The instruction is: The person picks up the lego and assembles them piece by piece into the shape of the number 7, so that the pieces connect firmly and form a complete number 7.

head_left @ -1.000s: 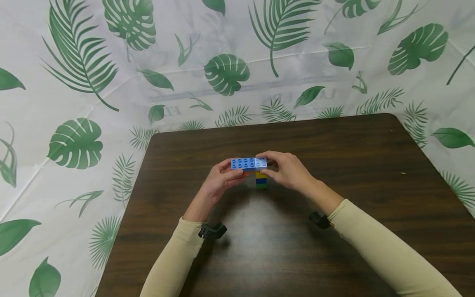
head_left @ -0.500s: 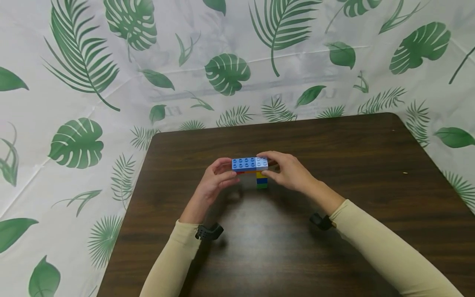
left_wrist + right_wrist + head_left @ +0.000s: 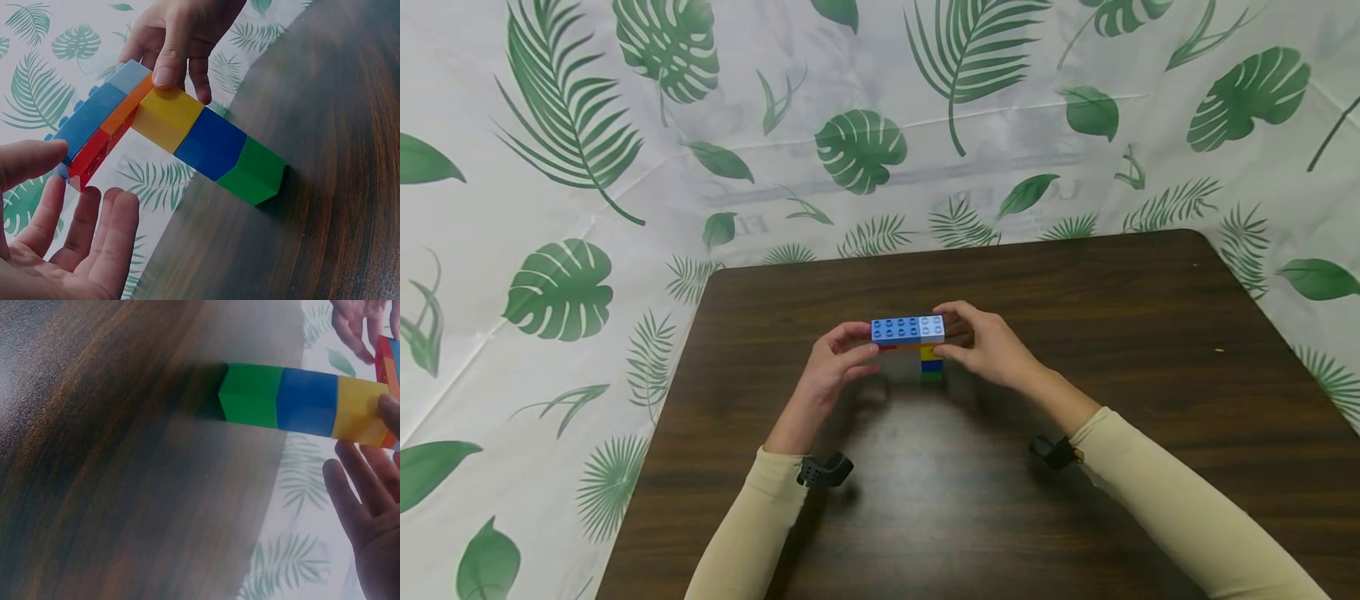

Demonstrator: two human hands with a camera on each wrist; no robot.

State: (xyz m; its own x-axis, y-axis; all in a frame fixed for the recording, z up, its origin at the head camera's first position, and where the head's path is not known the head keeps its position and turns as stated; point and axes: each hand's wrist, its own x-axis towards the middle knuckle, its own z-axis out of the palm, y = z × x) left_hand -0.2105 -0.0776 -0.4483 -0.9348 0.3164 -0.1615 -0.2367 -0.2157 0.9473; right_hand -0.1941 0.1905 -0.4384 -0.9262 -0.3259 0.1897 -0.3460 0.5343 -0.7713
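A toy-brick structure shaped like an upside-down L stands on the table. Its column has a green brick [image 3: 255, 170] at the bottom, a dark blue brick [image 3: 211, 144] above and a yellow brick [image 3: 169, 119] higher up. An arm juts leftward from the column's top: an orange brick [image 3: 127, 105] and a red brick [image 3: 90, 155] lie beneath a blue brick [image 3: 895, 331] and a light blue brick [image 3: 931, 326]. My left hand [image 3: 830, 367] pinches the arm's free end between thumb and index finger. With its thumb on the yellow brick, my right hand [image 3: 992, 346] grips the column's top.
The dark wood-grain table [image 3: 760, 500] carries the structure. Behind it and to the left hangs a white sheet [image 3: 700, 200] with green leaf prints. A small light speck [image 3: 1219, 350] lies on the table at right. Dark bands sit at both wrists.
My left hand has drawn back leftward toward the arm's free end. The right index finger has slid back, baring more of the light blue brick. The structure appears slightly farther right in the head view.
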